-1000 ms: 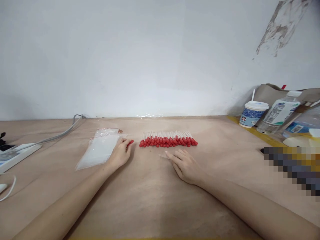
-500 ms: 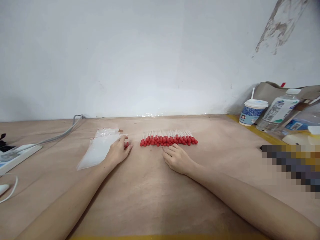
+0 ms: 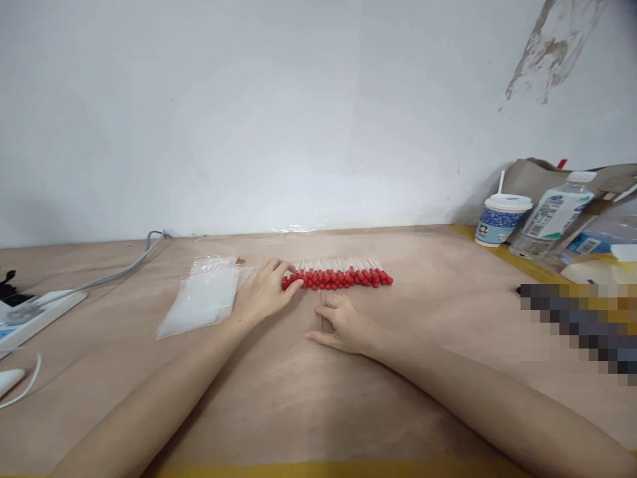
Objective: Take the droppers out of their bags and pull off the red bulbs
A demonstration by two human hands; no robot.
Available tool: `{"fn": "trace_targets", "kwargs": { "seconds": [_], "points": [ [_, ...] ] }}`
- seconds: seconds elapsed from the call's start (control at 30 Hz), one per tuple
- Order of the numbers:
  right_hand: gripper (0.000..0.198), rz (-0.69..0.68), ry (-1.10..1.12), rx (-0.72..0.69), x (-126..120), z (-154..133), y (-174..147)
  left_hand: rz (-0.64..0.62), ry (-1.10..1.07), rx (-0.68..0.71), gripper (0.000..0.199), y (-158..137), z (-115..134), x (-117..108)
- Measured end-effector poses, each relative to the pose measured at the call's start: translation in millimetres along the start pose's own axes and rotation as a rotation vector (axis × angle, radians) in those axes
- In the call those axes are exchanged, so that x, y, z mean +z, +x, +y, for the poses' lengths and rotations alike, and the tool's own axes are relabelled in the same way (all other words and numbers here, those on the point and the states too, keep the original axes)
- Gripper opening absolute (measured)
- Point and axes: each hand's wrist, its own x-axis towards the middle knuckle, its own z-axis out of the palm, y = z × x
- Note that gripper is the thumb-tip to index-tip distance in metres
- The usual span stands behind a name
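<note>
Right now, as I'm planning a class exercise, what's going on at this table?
A person is working at a table. The left hand is at the left end of a row of red-tipped sticks; whether it grips any is unclear. The right hand is in front of the row, thumb and fingers apart, by a thin, clear thing too faint to name. Plastic bags lie to the left of both hands.
</note>
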Motion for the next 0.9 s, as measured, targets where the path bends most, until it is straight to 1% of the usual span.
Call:
{"fn": "trace_targets", "kwargs": {
  "seconds": [0.07, 0.13, 0.3, 0.43, 0.53, 0.63, 0.73, 0.77, 0.8, 0.9],
  "points": [
    [0.033, -0.011, 0.012, 0.013, 0.5, -0.1, 0.1, -0.019, -0.022, -0.010, 0.020, 8.9, 8.1, 4.9],
    [0.033, -0.008, 0.025, 0.018, 1.8, 0.8, -0.3, -0.027, -0.046, -0.024, 0.021, 17.1, 10.8, 12.4],
    [0.030, 0.051, 0.055, 0.008, 7.6, 6.9, -5.3, -0.035, -0.086, -0.054, 0.029, 27.7, 5.5, 30.4],
    [0.024, 0.073, 0.066, 0.007, 8.0, 10.0, -11.1, -0.013, -0.123, -0.090, 0.026, 28.7, 5.0, 35.2],
    [0.030, 0.098, 0.066, -0.003, 5.4, 9.3, -14.8, 0.038, -0.133, -0.113, 0.022, 29.3, 7.3, 36.7],
    [0.038, 0.157, 0.075, -0.018, 2.4, 9.3, -19.8, 0.126, -0.138, -0.161, 0.019, 26.8, 9.4, 34.5],
    [0.035, 0.233, 0.081, -0.006, -2.8, 12.8, -27.5, 0.227, -0.225, -0.229, 0.021, 14.9, 11.5, 23.5],
    [0.034, 0.263, 0.081, 0.007, -5.5, 14.7, -30.4, 0.235, -0.277, -0.233, 0.021, 8.4, 12.3, 18.1],
    [0.034, 0.294, 0.080, 0.025, -8.7, 17.0, -33.2, 0.226, -0.333, -0.223, 0.020, 0.8, 13.1, 12.6],
    [0.045, 0.387, 0.052, 0.097, -19.3, 24.5, -39.9, 0.073, -0.449, -0.104, 0.016, -24.7, 14.3, 0.7]
  ]
}}
